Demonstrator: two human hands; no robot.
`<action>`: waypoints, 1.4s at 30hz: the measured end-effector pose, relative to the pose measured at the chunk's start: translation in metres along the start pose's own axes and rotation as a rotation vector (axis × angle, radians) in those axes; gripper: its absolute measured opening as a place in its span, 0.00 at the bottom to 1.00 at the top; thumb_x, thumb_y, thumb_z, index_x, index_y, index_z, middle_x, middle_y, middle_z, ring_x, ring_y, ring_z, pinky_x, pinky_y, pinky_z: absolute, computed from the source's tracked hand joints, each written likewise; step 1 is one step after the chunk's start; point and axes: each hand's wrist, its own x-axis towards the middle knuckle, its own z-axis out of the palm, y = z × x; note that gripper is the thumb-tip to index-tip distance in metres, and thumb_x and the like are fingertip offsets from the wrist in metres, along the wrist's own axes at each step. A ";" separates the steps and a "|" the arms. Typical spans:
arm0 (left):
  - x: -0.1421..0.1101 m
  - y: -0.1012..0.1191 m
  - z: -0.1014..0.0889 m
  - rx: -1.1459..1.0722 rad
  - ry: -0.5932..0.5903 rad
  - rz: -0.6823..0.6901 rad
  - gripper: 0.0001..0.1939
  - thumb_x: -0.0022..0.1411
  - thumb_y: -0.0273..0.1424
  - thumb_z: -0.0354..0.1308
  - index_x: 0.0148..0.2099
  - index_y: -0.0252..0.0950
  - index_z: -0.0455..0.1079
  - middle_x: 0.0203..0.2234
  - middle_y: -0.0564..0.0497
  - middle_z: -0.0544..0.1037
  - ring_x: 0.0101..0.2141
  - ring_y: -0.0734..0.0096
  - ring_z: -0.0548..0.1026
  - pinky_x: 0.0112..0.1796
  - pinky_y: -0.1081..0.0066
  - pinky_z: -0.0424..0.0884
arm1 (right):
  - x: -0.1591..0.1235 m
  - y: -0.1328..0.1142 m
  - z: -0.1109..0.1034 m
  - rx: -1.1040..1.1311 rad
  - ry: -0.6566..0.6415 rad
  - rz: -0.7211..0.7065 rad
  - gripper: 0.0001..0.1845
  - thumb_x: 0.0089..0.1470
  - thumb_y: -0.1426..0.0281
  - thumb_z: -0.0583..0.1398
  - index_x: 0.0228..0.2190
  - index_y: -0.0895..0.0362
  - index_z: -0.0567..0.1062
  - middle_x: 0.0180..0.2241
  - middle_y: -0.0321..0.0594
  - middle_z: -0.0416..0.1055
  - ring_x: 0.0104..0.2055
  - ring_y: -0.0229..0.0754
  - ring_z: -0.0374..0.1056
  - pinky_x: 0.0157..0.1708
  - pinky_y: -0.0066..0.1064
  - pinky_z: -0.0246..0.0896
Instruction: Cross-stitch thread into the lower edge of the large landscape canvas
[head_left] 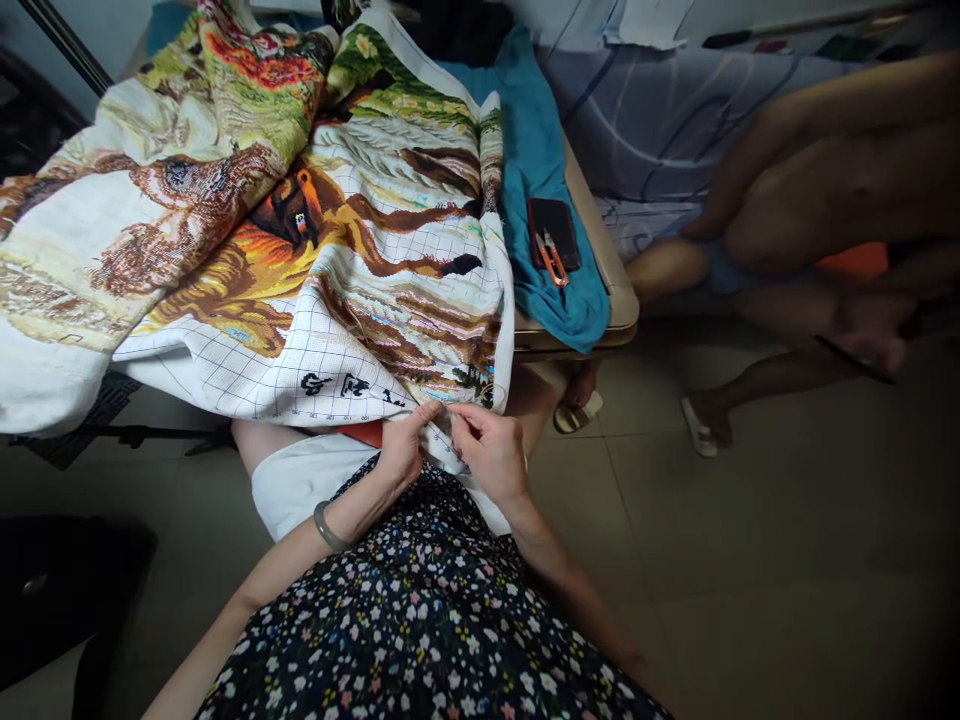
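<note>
A large cross-stitch cloth point(390, 240) with a printed grid and a stitched brown horse drapes over the table and down toward my lap. At its lower edge my left hand point(403, 445) pinches the cloth between thumb and fingers. Close beside it, my right hand point(493, 455) is closed in a pinch at the same edge. Whatever sits between those right fingertips is too small to make out. A thin loop of thread point(493, 393) lies on the cloth just above the right hand.
Orange-handled thread snips point(553, 262) rest on a dark phone point(551, 225) atop a teal cloth point(525, 130). The table's rounded corner point(626, 318) juts out to the right. Another person point(810, 210) sits on a patterned sofa point(637, 100), holding a dark flat object point(855, 358).
</note>
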 end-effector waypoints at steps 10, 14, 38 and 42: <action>0.003 0.003 0.003 0.069 0.052 0.004 0.19 0.35 0.30 0.75 0.32 0.34 0.74 0.27 0.52 0.79 0.36 0.65 0.77 0.46 0.64 0.69 | -0.002 0.004 0.011 0.208 0.024 0.111 0.06 0.51 0.67 0.60 0.28 0.57 0.74 0.25 0.38 0.74 0.24 0.37 0.68 0.22 0.26 0.64; 0.003 0.005 0.005 0.097 0.064 0.023 0.18 0.36 0.30 0.74 0.31 0.35 0.73 0.25 0.52 0.78 0.36 0.64 0.77 0.46 0.64 0.68 | -0.002 0.009 0.014 0.219 0.056 0.092 0.05 0.51 0.68 0.61 0.28 0.57 0.75 0.27 0.39 0.75 0.28 0.39 0.70 0.27 0.28 0.65; 0.000 0.007 0.009 0.046 0.033 -0.008 0.21 0.37 0.29 0.73 0.38 0.33 0.75 0.29 0.51 0.80 0.38 0.63 0.77 0.46 0.63 0.68 | -0.004 -0.001 0.007 0.355 0.051 0.233 0.12 0.47 0.65 0.62 0.32 0.60 0.80 0.21 0.36 0.72 0.18 0.34 0.60 0.19 0.26 0.59; 0.000 0.007 0.009 0.039 0.026 -0.003 0.21 0.37 0.29 0.73 0.36 0.33 0.75 0.28 0.51 0.80 0.38 0.63 0.77 0.47 0.63 0.68 | -0.003 -0.001 0.008 0.352 0.052 0.235 0.13 0.47 0.65 0.62 0.33 0.60 0.81 0.22 0.37 0.73 0.19 0.33 0.60 0.18 0.26 0.58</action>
